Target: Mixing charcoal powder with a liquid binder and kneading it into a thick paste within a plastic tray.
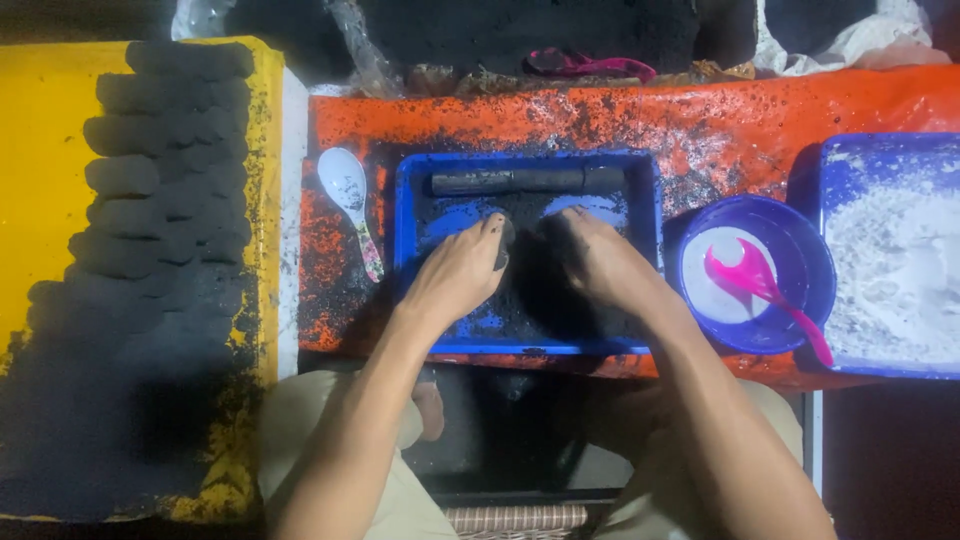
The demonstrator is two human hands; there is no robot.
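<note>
On an orange plastic-covered table (700,120), the head view shows many finished black rolls (160,180) laid on the yellow board, one roll (525,180) done in the blue tray (405,260), while left hand (460,270) and right hand (600,265) press together on another black lump (525,280).

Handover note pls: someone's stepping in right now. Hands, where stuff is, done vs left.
Left hand: in the blue tray, fingers pressing the black powder mass.
Right hand: same, pressing from the other side. Whether either hand grips anything cannot be told.
In the tray: one rolled black cylinder lies along the far edge.
Left: yellow board carries rows of finished black cylinders. White spoon lies on the orange sheet.
Right: purple bowl with a pink spoon; beside it a blue tray of white powder.
Done: many cylinders shaped. Left: the mass under the hands is unshaped.
</note>
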